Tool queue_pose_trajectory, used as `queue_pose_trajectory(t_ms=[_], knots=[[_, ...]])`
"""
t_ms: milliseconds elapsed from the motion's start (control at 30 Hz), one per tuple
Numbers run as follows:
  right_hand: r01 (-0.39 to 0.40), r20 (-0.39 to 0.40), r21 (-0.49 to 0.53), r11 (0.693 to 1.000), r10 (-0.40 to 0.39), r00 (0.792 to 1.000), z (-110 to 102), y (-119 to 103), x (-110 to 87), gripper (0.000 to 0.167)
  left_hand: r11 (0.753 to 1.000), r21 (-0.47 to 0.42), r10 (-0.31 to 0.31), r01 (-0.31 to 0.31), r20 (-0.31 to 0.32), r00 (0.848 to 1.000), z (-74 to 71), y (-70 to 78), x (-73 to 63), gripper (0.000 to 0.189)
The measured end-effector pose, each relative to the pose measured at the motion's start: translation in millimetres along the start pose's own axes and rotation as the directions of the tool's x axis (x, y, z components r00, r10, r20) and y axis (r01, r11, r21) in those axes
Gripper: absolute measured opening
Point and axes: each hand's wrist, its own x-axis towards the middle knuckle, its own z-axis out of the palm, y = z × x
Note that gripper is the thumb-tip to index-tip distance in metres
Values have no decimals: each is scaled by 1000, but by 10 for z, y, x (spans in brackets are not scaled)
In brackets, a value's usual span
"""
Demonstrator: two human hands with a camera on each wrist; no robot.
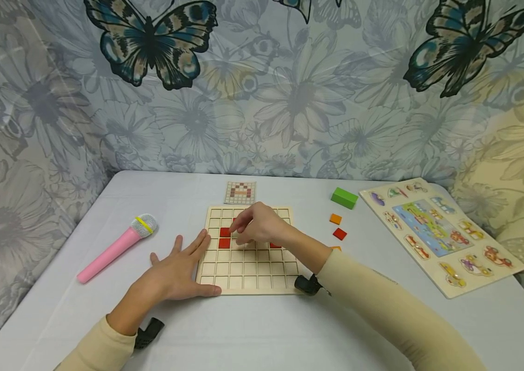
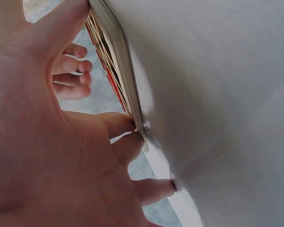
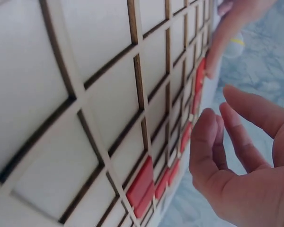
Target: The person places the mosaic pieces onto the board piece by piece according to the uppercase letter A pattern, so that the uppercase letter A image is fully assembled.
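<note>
A wooden grid board (image 1: 248, 283) lies in the middle of the table with several red tiles (image 1: 224, 243) in its cells. My left hand (image 1: 173, 273) is spread flat at the board's left side, two fingertips against that edge and the thumb along the front edge. Over the upper middle of the grid hovers my right hand (image 1: 262, 224), its fingers loosely bent. In the right wrist view nothing shows between its thumb and fingers (image 3: 206, 137), and more red tiles (image 3: 141, 187) sit in cells beyond. The right hand and forearm hide part of the grid in the head view.
Behind the board is a small pattern card (image 1: 240, 192). To the right lie orange (image 1: 335, 218) and red (image 1: 340, 234) loose tiles, a green block (image 1: 344, 198) and a picture puzzle board (image 1: 428, 278). A pink toy microphone (image 1: 113, 252) lies at left.
</note>
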Motion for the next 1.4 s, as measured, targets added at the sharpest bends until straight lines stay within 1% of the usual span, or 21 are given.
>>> queue_pose_trajectory(t_ms=[167, 367, 467, 600, 667, 800, 900, 1033, 1200, 1400], knots=[[30, -18, 46, 998, -29, 999, -158, 69, -121, 25, 1000, 0, -4, 4, -2, 1000, 3, 7, 0, 126], [11, -68, 78, 997, -5, 998, -375, 233, -290, 25, 1000, 5, -2, 2, -5, 1000, 7, 11, 5, 125], [7, -105, 65, 998, 0, 994, -484, 350, -389, 25, 1000, 8, -3, 3, -5, 1000, 7, 8, 7, 125], [-1, -173, 6, 1000, 2, 985, -640, 519, -541, 27, 1000, 12, -4, 4, -5, 1000, 4, 9, 10, 125], [-15, -206, -19, 1000, 10, 979, -723, 611, -623, 28, 1000, 12, -2, 3, -4, 1000, 1, 11, 10, 126], [-53, -241, 11, 999, 54, 969, -877, 778, -770, 30, 1000, 9, -5, 5, -2, 1000, -4, 13, -1, 126], [-79, -258, 33, 996, 85, 962, -971, 882, -845, 32, 1000, 5, -8, 8, -2, 1000, -4, 12, -9, 125], [-110, -275, 29, 993, 114, 955, -1064, 1005, -904, 33, 1000, 2, -5, 5, -5, 1000, 2, 10, -5, 126], [-134, -286, 13, 991, 132, 949, -1123, 1163, -920, 33, 1000, 4, -3, 3, -9, 1000, 8, 4, 2, 126], [-156, -302, 53, 986, 164, 939, -1160, 1309, -947, 35, 1000, 2, -6, 6, -6, 1000, 11, 1, 9, 126]])
